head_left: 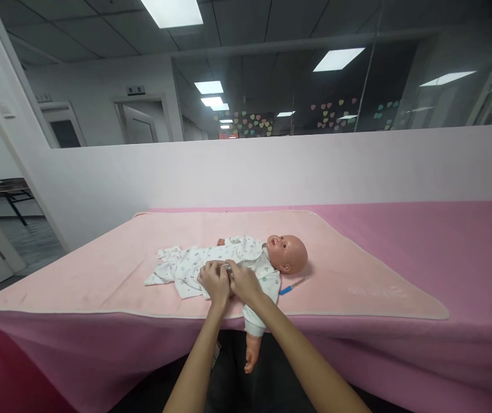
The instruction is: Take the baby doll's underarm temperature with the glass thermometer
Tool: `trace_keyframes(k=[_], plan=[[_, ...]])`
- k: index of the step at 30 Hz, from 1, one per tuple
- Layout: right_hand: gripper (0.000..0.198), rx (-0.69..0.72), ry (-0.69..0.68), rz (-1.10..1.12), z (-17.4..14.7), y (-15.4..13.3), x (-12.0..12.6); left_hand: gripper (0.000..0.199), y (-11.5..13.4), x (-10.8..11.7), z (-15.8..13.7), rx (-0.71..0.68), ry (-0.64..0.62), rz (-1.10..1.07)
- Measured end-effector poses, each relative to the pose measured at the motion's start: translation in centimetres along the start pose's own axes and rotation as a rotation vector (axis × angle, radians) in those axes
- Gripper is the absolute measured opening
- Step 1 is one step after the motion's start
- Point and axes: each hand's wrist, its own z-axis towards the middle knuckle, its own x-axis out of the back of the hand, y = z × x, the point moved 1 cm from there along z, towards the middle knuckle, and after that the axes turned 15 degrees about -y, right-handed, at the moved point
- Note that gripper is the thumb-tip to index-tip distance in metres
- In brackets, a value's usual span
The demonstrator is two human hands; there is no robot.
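Note:
A baby doll [288, 254] lies on its back with its head to the right. It wears white printed baby clothes [198, 261]. My left hand [215, 282] and my right hand [243, 281] meet over the doll's waist, fingers closed and pinching at the front of the clothes. A narrow whitish bit, perhaps a tie or cloth edge, shows between the fingertips; its kind is unclear. One doll arm [252, 351] hangs over the table's front edge. Beside the doll's shoulder lies a thin stick with a blue end [287, 290].
Under the doll is a peach blanket [121, 269], spread over a pink cloth [478, 258] that drapes down in front. A white low wall [315, 169] with glass above it stands behind. At far left there is a dark-topped table [5, 189] beyond a doorway.

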Motion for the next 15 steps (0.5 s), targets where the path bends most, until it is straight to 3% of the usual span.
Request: trace_keyframes(k=[6,15], plan=[[0.017,-0.031,0.045,0.120,0.7,0.6,-0.4,0.018,0.3,-0.1,0.0,-0.019,0.004,-0.014],[0.026,-0.025,0.084,0.253,0.9,1.1,-0.8,0.024,1.2,-0.1,-0.4,-0.051,0.010,0.007]])
